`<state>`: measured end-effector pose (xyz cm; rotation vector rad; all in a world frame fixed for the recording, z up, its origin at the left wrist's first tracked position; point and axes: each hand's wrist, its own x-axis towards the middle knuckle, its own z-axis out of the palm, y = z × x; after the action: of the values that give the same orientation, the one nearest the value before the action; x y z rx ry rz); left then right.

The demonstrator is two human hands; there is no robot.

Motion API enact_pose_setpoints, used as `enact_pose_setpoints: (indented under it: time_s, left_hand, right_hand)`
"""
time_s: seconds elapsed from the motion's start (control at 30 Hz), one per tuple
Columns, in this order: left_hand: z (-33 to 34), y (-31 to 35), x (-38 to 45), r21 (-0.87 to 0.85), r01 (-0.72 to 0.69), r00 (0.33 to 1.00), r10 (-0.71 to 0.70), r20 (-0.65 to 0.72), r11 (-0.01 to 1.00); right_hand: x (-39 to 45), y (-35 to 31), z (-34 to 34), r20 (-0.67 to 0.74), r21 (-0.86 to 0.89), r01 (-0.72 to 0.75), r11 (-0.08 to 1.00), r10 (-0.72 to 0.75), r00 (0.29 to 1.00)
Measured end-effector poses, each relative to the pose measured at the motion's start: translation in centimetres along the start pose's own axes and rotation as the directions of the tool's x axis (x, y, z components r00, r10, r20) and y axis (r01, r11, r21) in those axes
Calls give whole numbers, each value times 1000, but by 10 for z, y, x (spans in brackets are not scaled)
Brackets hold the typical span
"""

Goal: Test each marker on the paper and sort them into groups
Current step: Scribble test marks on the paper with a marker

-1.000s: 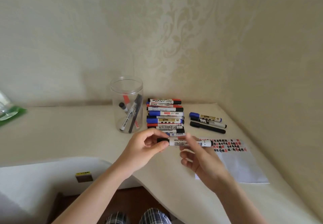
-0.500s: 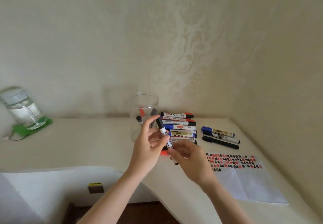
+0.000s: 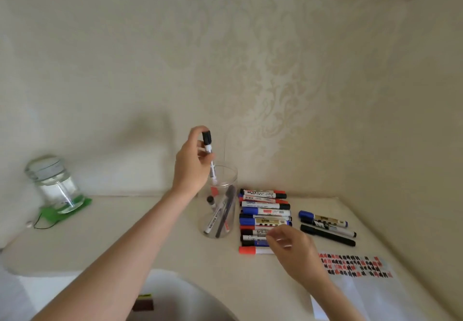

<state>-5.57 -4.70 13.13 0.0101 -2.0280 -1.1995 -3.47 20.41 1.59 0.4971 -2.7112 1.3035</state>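
My left hand (image 3: 191, 163) holds a black-capped white marker (image 3: 209, 156) upright, its lower end just inside the rim of a clear plastic jar (image 3: 220, 200) that contains several markers. To the jar's right lies a row of several markers (image 3: 264, 216) with red, blue and black caps. My right hand (image 3: 290, 248) hovers over the near end of that row, fingers loosely curled, holding nothing; a red-capped marker (image 3: 248, 250) lies just left of it. Three more markers (image 3: 325, 226) lie further right. The white paper (image 3: 363, 293) with red and black test marks sits at the near right.
A glass jar of water (image 3: 53, 185) stands on a green mat (image 3: 65, 210) at the far left of the cream table (image 3: 125, 225), with a thin cable beside it. Walls close the back and right sides. The table's near edge curves inward below my arms.
My left hand took the marker from both hands, lifted it and turned it upright over the jar. My right hand let go and moved down to the marker row.
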Motion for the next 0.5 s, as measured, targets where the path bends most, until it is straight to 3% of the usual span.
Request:
enact_pose_setpoints:
  time_s: [0.13, 0.2, 0.27, 0.4, 0.5]
  left_hand:
    - [12, -20, -12, 239, -21, 986, -19, 167, 971]
    - [11, -25, -13, 296, -26, 987, -22, 157, 955]
    - [11, -23, -16, 331, -94, 992, 60, 112, 939]
    - [23, 1, -50, 199, -379, 923, 354, 152, 904]
    - [44, -6, -95, 89, -413, 862, 358, 360, 906]
  right_hand:
    - [-2, 19, -4, -35, -90, -4, 996, 1, 999]
    - [0, 28, -5, -47, -163, 10, 987, -18, 999]
    - [3, 34, -5, -34, -252, 48, 966, -58, 998]
    - [14, 43, -1, 66, -474, 167, 864, -154, 986]
    - [19, 47, 3, 139, -597, 216, 773, -165, 976]
